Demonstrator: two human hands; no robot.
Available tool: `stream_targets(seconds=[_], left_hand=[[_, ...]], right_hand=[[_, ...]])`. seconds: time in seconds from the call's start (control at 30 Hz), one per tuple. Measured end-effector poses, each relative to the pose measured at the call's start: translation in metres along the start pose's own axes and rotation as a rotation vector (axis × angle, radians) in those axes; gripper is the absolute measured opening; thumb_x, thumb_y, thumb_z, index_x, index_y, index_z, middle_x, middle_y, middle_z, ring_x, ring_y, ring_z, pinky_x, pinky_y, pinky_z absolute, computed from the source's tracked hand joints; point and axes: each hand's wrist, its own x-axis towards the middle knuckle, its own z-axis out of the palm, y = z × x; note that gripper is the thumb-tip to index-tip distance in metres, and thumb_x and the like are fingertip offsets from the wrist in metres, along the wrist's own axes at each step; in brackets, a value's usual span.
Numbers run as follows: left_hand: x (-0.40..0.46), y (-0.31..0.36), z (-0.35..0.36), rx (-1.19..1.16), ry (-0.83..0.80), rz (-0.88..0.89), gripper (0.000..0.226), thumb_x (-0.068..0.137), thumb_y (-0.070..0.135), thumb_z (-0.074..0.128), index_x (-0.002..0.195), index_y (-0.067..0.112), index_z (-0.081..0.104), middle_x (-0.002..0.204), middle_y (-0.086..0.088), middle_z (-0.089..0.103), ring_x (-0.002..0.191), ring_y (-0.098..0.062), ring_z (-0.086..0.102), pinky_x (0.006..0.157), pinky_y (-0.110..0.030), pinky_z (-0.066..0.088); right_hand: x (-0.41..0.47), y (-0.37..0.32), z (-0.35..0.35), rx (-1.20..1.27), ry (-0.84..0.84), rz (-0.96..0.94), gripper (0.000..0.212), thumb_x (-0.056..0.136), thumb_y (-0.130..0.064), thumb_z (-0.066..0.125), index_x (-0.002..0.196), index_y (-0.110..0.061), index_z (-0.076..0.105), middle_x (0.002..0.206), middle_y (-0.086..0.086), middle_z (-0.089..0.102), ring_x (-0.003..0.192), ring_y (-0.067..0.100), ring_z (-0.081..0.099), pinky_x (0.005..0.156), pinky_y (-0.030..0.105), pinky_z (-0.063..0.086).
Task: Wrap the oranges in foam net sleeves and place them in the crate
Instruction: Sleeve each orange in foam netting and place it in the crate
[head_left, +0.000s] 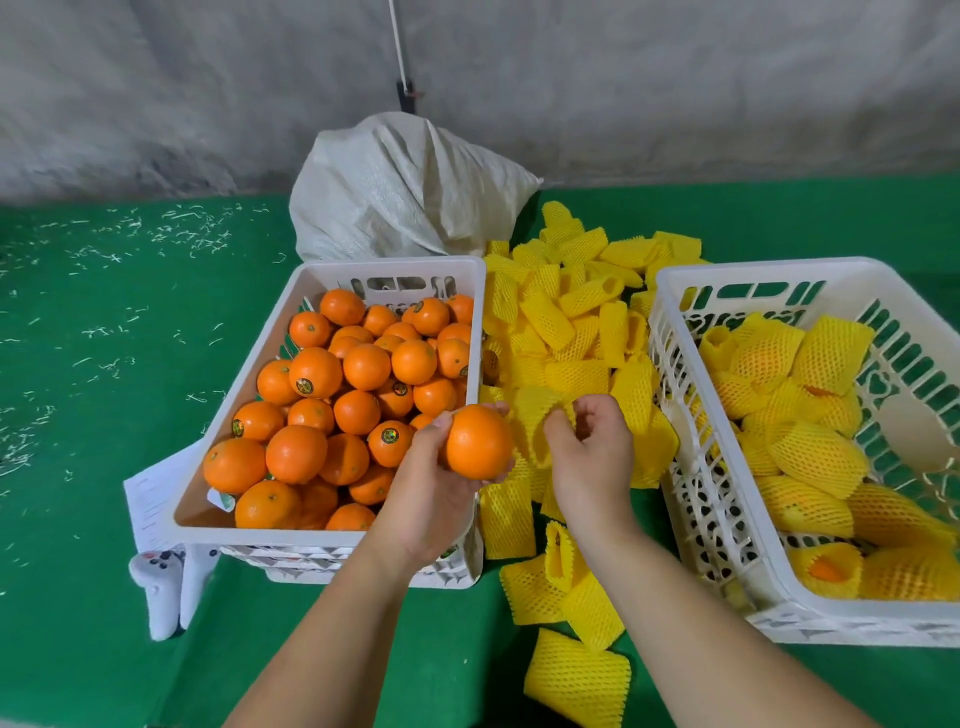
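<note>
Head view: left hand (431, 499) cups a bare orange (479, 441) beside the full crate (332, 535), right hand (589, 447) pinches a foam sleeve (540, 415) open, so we're mid-wrap; next, probably push the orange in.

A bare orange (479, 442) sits cupped in the left hand (431, 499), just beside a yellow foam net sleeve (540, 421) pinched open by the right hand (589, 457). Loose sleeves (566, 332) lie heaped between two white crates: the left crate (244, 374) holds unwrapped oranges (337, 395), the right crate (670, 291) sleeved ones (810, 452), perhaps a dozen.
</note>
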Motion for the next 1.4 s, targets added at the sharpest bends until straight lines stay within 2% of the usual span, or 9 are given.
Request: stream_targets(seconds=[0.13, 0.33, 0.53, 0.67, 0.77, 0.93, 1.07, 1.2, 1.4], left_hand=[[0.000, 0.004, -0.007, 0.143, -0.134, -0.030, 0.061, 0.085, 0.058, 0.070, 0.129, 0.016, 0.072, 0.146, -0.007, 0.062, 0.122, -0.029, 0.065, 0.088, -0.040, 0.056], [0.002, -0.004, -0.004, 0.163, -0.011, 0.062, 0.043, 0.087, 0.061, 0.065, 0.116, 0.034, 0.079, 0.120, -0.001, 0.074, 0.110, -0.027, 0.070, 0.083, -0.039, 0.058], [-0.004, -0.011, 0.000, 0.347, 0.057, 0.267, 0.055, 0.096, 0.054, 0.059, 0.143, 0.035, 0.039, 0.128, -0.018, 0.058, 0.113, -0.041, 0.060, 0.101, -0.056, 0.052], [-0.008, -0.017, 0.003, 0.569, 0.081, 0.378, 0.055, 0.101, 0.061, 0.044, 0.153, 0.044, 0.037, 0.154, 0.008, 0.043, 0.144, -0.014, 0.046, 0.119, -0.048, 0.041], [-0.008, -0.013, -0.001, 0.577, 0.048, 0.304, 0.056, 0.099, 0.064, 0.049, 0.151, 0.047, 0.039, 0.156, 0.003, 0.039, 0.149, -0.021, 0.041, 0.122, -0.052, 0.037], [-0.005, -0.010, -0.009, 0.443, -0.203, 0.196, 0.070, 0.102, 0.014, 0.064, 0.157, 0.040, 0.027, 0.143, 0.005, 0.061, 0.138, -0.020, 0.057, 0.110, -0.038, 0.051], [-0.007, -0.014, -0.002, 0.350, 0.007, 0.330, 0.053, 0.092, 0.017, 0.081, 0.130, 0.037, 0.050, 0.119, 0.002, 0.071, 0.111, -0.019, 0.070, 0.089, -0.029, 0.058], [-0.005, -0.015, -0.001, 0.290, 0.202, 0.282, 0.050, 0.074, 0.022, 0.074, 0.115, 0.026, 0.045, 0.087, 0.008, 0.067, 0.080, -0.013, 0.063, 0.069, -0.036, 0.052], [-0.012, -0.006, -0.003, 0.228, -0.129, 0.229, 0.062, 0.095, 0.005, 0.056, 0.151, 0.022, 0.035, 0.116, 0.005, 0.066, 0.108, -0.015, 0.064, 0.089, -0.030, 0.056]], right_hand=[[0.002, -0.008, 0.015, -0.110, -0.110, -0.031, 0.021, 0.096, -0.018, 0.071, 0.099, -0.034, 0.058, 0.096, -0.019, 0.060, 0.087, -0.005, 0.058, 0.066, 0.008, 0.044], [0.005, -0.009, -0.002, -0.132, -0.233, 0.040, 0.016, 0.098, -0.017, 0.069, 0.111, -0.024, 0.072, 0.109, -0.004, 0.071, 0.105, 0.016, 0.066, 0.089, 0.036, 0.056], [-0.026, -0.017, -0.011, -0.053, -0.201, -0.057, 0.016, 0.098, -0.017, 0.068, 0.105, -0.031, 0.070, 0.101, -0.011, 0.073, 0.096, 0.006, 0.068, 0.079, 0.029, 0.057], [-0.040, -0.028, -0.011, -0.033, -0.224, -0.158, 0.011, 0.097, -0.022, 0.071, 0.105, -0.030, 0.071, 0.091, -0.011, 0.072, 0.083, 0.009, 0.068, 0.069, 0.022, 0.053], [-0.045, -0.033, -0.004, -0.049, -0.258, -0.222, 0.012, 0.097, -0.025, 0.070, 0.109, -0.024, 0.071, 0.097, -0.011, 0.072, 0.092, 0.010, 0.069, 0.075, 0.027, 0.057], [-0.031, -0.038, -0.006, -0.157, -0.278, -0.262, 0.013, 0.099, -0.020, 0.067, 0.112, -0.021, 0.069, 0.103, -0.008, 0.067, 0.095, 0.005, 0.064, 0.079, 0.031, 0.056], [-0.033, -0.039, -0.008, -0.305, -0.355, -0.502, 0.015, 0.098, -0.025, 0.066, 0.111, -0.021, 0.070, 0.102, -0.014, 0.059, 0.091, -0.001, 0.056, 0.073, 0.014, 0.047], [-0.041, -0.026, -0.008, -0.320, -0.381, -0.567, 0.027, 0.096, -0.016, 0.067, 0.123, -0.021, 0.064, 0.118, -0.004, 0.051, 0.105, 0.008, 0.054, 0.083, 0.026, 0.053], [-0.043, -0.018, -0.003, -0.283, -0.306, -0.562, 0.049, 0.094, -0.009, 0.063, 0.140, -0.022, 0.054, 0.115, -0.017, 0.037, 0.102, -0.005, 0.049, 0.079, 0.009, 0.045]])
